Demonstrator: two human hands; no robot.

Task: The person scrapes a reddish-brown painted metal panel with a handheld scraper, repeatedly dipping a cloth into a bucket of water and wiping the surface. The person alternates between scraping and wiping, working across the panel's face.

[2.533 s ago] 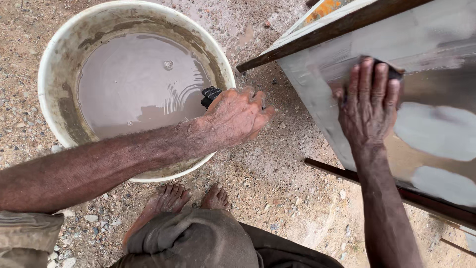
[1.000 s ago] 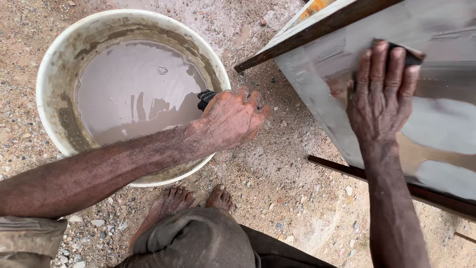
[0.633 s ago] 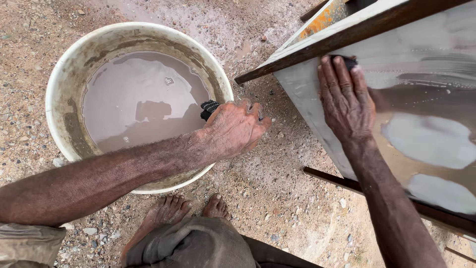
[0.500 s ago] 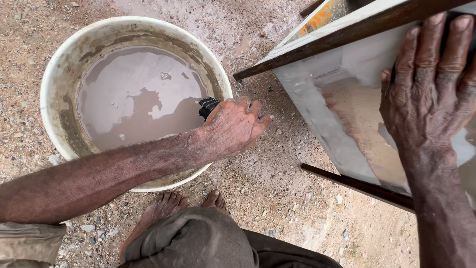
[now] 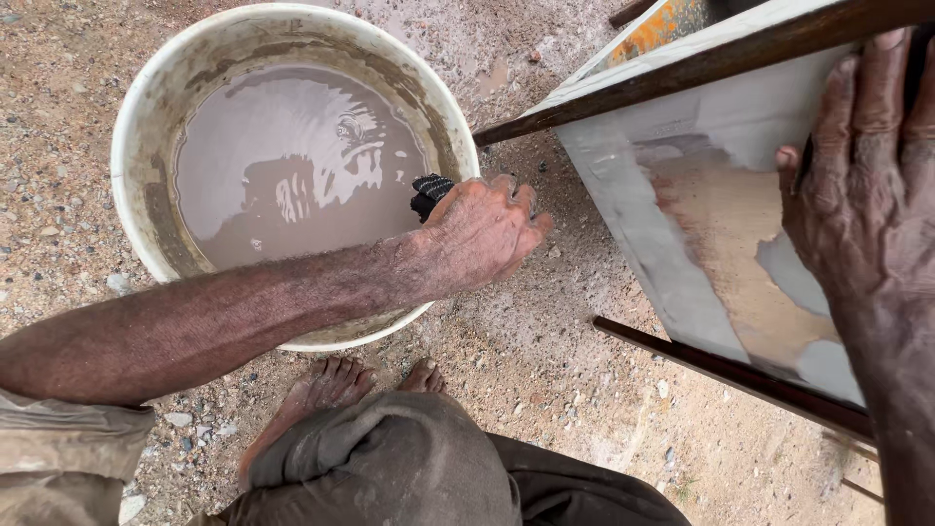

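left hand curled on bucket rim, maybe gripping black handle | right hand spread flat on wet panel

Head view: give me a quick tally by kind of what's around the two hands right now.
Round white plastic bucket of muddy water: 1
Wet grey metal panel: 1
Dark wooden rails framing the panel: 2
Black cloth in left hand: 1
Bare feet: 2
Total: 7
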